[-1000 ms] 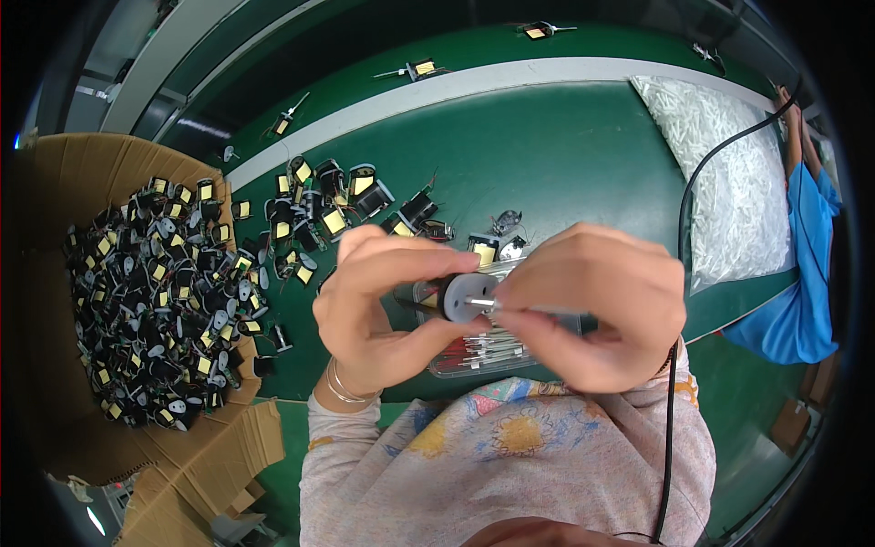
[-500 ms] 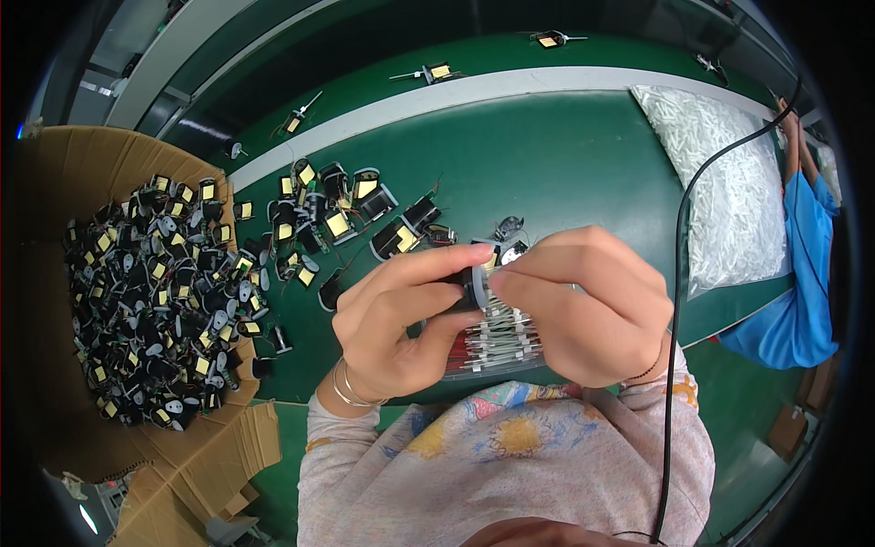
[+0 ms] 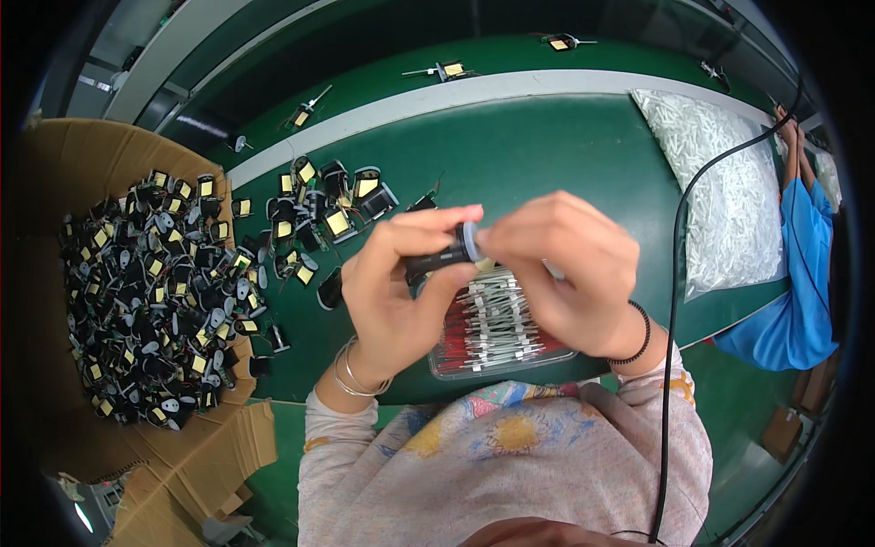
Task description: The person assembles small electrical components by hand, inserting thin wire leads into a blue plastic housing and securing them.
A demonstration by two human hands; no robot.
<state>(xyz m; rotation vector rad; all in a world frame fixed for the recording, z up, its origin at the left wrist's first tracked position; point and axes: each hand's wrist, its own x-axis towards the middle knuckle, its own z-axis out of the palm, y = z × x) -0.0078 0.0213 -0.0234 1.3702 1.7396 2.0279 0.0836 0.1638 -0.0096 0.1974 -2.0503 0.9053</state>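
Observation:
My left hand (image 3: 401, 278) is closed round a black cylindrical part (image 3: 436, 263) with a grey round end cap (image 3: 471, 241). The part lies tilted, its capped end toward the right. My right hand (image 3: 570, 269) has its thumb and fingers pinched together against that cap; whatever sits between the fingertips is hidden. Below both hands, a clear plastic tray (image 3: 439, 372) holds many thin white leads (image 3: 497, 319) with red ends. Left of my left hand, several black parts with yellow labels (image 3: 337, 221) lie loose on the green table (image 3: 538, 164).
A cardboard box (image 3: 50, 196) full of similar parts stands at the left. Beyond a pale rail (image 3: 510, 84), spaced parts lie on a green belt (image 3: 365, 89). A bag of white pieces (image 3: 734, 196) and a hanging black cable (image 3: 676, 273) are at the right, near a person's blue sleeve (image 3: 802, 264).
Both hands have moved away from me with the black part, which now tilts more. More of the lead tray shows. On the belt, the parts have shifted slightly right.

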